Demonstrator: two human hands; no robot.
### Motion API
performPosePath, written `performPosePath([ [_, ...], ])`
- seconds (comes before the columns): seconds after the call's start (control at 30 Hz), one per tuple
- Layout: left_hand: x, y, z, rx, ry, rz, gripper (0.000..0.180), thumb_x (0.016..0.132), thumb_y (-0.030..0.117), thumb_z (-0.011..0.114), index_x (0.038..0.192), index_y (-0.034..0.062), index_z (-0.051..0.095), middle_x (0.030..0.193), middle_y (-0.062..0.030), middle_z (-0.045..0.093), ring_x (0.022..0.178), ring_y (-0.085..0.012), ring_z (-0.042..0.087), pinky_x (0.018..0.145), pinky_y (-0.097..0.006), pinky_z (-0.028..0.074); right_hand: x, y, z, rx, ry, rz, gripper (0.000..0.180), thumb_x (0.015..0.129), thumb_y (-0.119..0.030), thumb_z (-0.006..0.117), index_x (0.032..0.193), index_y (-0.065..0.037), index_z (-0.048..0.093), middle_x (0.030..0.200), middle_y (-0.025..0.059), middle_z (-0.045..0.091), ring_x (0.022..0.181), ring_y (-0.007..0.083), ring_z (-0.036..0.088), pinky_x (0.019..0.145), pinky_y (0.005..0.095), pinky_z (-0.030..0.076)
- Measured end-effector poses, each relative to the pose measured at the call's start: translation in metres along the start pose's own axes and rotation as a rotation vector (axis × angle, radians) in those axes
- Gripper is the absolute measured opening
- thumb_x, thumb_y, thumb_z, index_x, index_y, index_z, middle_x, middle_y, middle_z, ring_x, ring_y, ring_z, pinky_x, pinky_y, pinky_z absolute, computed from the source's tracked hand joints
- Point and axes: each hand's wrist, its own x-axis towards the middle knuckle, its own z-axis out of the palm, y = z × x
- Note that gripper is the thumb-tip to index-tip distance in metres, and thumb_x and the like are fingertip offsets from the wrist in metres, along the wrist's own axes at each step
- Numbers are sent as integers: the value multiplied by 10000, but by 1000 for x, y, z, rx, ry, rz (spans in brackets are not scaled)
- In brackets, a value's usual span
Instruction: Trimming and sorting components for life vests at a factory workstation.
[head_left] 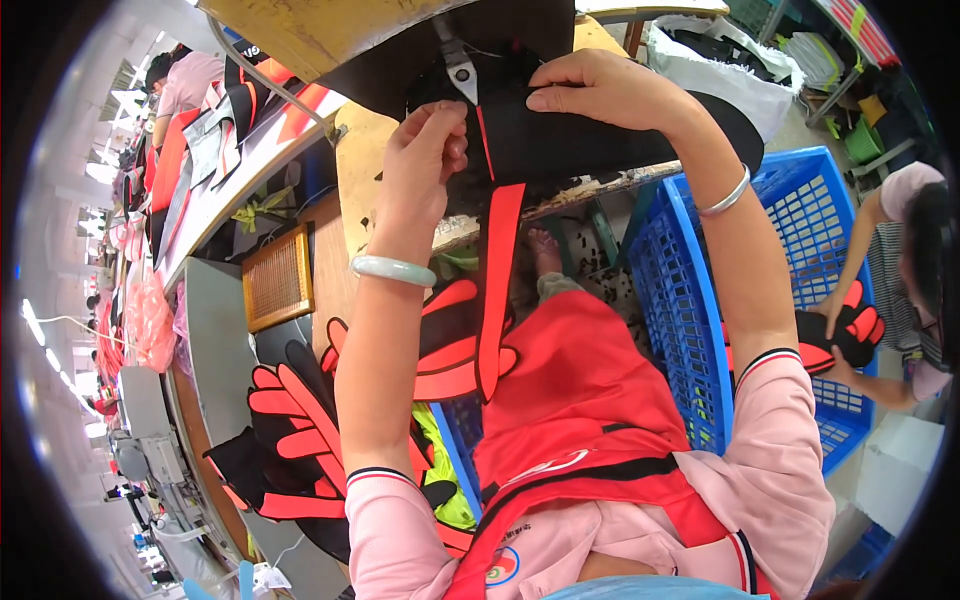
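My left hand [428, 155] is closed in a pinch beside the metal presser foot [462, 80] of a sewing machine. What lies between its fingertips is too small to make out. Across from it, my right hand [605, 92] has its thumb and bent fingers closed on a black fabric piece [590, 145] spread on the machine bed. A narrow red strip [502, 240] with black edging runs from under the foot, over the table edge and down towards my lap. Red-and-black glove pieces [300, 420] are heaped beside my left forearm.
The machine's worn yellow body [320, 30] stands ahead. A blue plastic basket [680, 320] is on my right, where another person's hands hold a red-and-black glove [855, 325]. A white sack [725, 65] stands beyond. At left are a long table [215, 200] and a woven panel [278, 278].
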Motion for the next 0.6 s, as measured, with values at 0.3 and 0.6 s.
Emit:
performPosePath([
  [0.3,4,-12,-5,-297,-22,-48,113,852,131,678,920,67,614,758,6,534,611,-95,448,549,-243,350,-6,-13,-2,-38,55,66,407,908,-369,646,1100,-10,655,902,96,670,846,166,614,769,281,477],
  [0.6,-73,-41,-14,522,-274,113,567,928,245,618,1388,1,391,1170,-126,600,1009,-172,591,862,-319,490,-45,-7,-6,102,142,-9,403,920,-351,639,1079,19,642,855,42,650,819,111,576,736,259,457],
])
